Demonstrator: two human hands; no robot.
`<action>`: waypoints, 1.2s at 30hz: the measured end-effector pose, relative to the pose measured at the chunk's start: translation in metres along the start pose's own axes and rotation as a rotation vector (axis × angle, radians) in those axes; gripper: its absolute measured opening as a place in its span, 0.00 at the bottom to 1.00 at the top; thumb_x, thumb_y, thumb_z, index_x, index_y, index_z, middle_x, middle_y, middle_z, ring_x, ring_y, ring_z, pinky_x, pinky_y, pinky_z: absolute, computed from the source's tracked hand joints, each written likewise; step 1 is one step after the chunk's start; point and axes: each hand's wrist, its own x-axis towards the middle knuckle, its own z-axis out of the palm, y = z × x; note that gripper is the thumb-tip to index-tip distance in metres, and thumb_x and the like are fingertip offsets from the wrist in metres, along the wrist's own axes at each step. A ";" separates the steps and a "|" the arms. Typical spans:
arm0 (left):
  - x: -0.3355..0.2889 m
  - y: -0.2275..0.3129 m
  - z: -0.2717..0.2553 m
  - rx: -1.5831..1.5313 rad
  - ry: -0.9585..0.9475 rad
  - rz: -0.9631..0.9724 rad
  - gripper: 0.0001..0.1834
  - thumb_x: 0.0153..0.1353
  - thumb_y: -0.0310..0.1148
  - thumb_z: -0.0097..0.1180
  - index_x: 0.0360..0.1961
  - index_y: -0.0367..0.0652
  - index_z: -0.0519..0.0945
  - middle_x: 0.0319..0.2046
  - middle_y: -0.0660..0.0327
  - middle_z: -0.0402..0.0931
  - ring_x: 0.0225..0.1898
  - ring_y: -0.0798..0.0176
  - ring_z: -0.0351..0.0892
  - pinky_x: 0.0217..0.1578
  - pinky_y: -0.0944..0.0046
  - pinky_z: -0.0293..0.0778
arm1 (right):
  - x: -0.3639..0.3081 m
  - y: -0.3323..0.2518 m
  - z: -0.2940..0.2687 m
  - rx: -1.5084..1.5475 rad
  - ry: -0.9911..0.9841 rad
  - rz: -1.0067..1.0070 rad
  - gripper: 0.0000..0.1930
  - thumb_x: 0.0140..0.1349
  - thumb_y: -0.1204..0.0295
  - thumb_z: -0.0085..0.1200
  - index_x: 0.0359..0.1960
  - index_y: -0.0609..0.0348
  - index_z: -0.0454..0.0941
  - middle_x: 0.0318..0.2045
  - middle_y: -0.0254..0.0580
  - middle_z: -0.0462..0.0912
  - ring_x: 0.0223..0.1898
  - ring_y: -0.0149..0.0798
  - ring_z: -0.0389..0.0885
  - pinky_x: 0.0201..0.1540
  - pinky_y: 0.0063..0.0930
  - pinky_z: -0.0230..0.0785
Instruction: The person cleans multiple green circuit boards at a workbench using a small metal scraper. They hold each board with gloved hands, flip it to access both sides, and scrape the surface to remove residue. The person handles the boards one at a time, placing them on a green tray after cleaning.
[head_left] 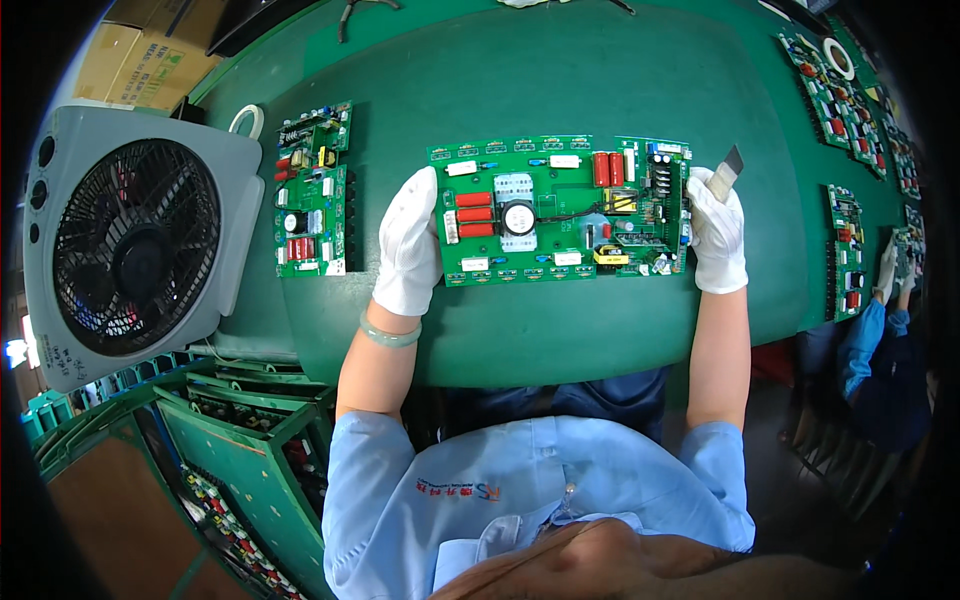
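A large green circuit board spans the space between my two white-gloved hands, its component side facing up. It carries red cylindrical parts, white blocks, yellow transformers and a round white-topped part near the middle. My left hand grips the board's left edge, fingers pressed together. At the right edge, my right hand is closed round the board's side. A scraper-like tool with a flat grey blade and a pale wrapped handle also sticks out between the fingers of that hand. Whether the board touches the table I cannot tell.
A second circuit board lies left, beside a grey box fan. More boards lie far right, where a co-worker's gloved hands hold one. A tape roll sits behind the fan. Green racks with boards stand lower left of the green-topped table.
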 end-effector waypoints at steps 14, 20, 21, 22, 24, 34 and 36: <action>0.001 0.001 0.005 -0.020 -0.007 -0.016 0.22 0.72 0.41 0.42 0.56 0.33 0.72 0.50 0.52 0.78 0.49 0.58 0.81 0.50 0.57 0.79 | 0.004 0.000 -0.002 -0.111 -0.026 0.016 0.15 0.64 0.64 0.56 0.43 0.65 0.78 0.21 0.28 0.75 0.14 0.19 0.66 0.14 0.15 0.49; 0.001 0.000 0.004 -0.077 -0.011 -0.031 0.20 0.73 0.40 0.42 0.52 0.33 0.74 0.46 0.54 0.79 0.46 0.62 0.81 0.49 0.61 0.78 | 0.006 0.003 0.000 -0.131 -0.029 -0.006 0.16 0.65 0.62 0.55 0.44 0.66 0.78 0.21 0.26 0.75 0.13 0.18 0.64 0.14 0.15 0.49; 0.002 -0.001 0.003 -0.082 -0.002 -0.039 0.19 0.73 0.40 0.42 0.51 0.34 0.74 0.46 0.55 0.80 0.45 0.63 0.81 0.48 0.62 0.78 | 0.007 0.004 -0.001 -0.142 -0.033 -0.011 0.17 0.65 0.62 0.55 0.44 0.66 0.79 0.21 0.26 0.75 0.13 0.18 0.64 0.14 0.15 0.48; 0.002 0.000 0.007 -0.088 -0.007 -0.043 0.18 0.73 0.39 0.42 0.49 0.34 0.74 0.44 0.56 0.80 0.44 0.65 0.81 0.47 0.64 0.77 | 0.008 0.005 -0.003 -0.153 -0.038 -0.016 0.17 0.65 0.62 0.55 0.44 0.66 0.79 0.20 0.26 0.75 0.13 0.18 0.63 0.14 0.15 0.48; 0.002 -0.001 0.006 -0.081 -0.004 -0.032 0.18 0.73 0.39 0.42 0.49 0.34 0.74 0.44 0.56 0.80 0.44 0.65 0.81 0.47 0.64 0.77 | 0.009 0.009 -0.004 -0.161 -0.045 -0.020 0.18 0.66 0.61 0.55 0.45 0.67 0.79 0.20 0.26 0.74 0.13 0.18 0.61 0.14 0.15 0.48; -0.004 0.000 0.005 0.025 -0.013 0.001 0.15 0.71 0.41 0.47 0.46 0.38 0.73 0.39 0.63 0.78 0.39 0.72 0.78 0.41 0.69 0.75 | 0.016 0.021 -0.013 -0.176 -0.058 -0.079 0.21 0.66 0.60 0.55 0.48 0.69 0.78 0.21 0.26 0.76 0.13 0.16 0.62 0.15 0.13 0.48; -0.006 0.001 0.007 0.057 -0.004 0.006 0.15 0.71 0.41 0.47 0.46 0.39 0.73 0.37 0.65 0.77 0.37 0.74 0.76 0.38 0.71 0.73 | 0.016 0.022 -0.011 -0.167 -0.022 -0.082 0.21 0.66 0.61 0.56 0.49 0.69 0.77 0.20 0.26 0.76 0.13 0.16 0.63 0.15 0.12 0.48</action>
